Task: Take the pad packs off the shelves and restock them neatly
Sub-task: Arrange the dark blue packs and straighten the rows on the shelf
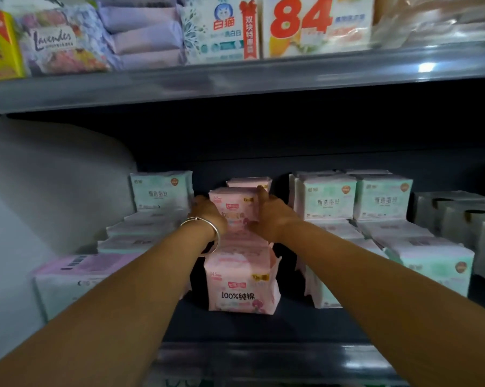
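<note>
Restocking the pink row: left hand (pixel 207 212) and right hand (pixel 272 216) grip, fingers curled, a pink pad pack (pixel 237 205) behind the front pink pack (pixel 242 286), which next needs squaring up

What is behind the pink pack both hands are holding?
Behind the held pink pack, gripped by left hand and right hand, another pink pack shows its top; its lower part is covered.

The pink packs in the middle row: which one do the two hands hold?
The upright pink pack near the back, gripped between the left hand and right hand. The front pink pack stands untouched at the shelf edge.
</note>
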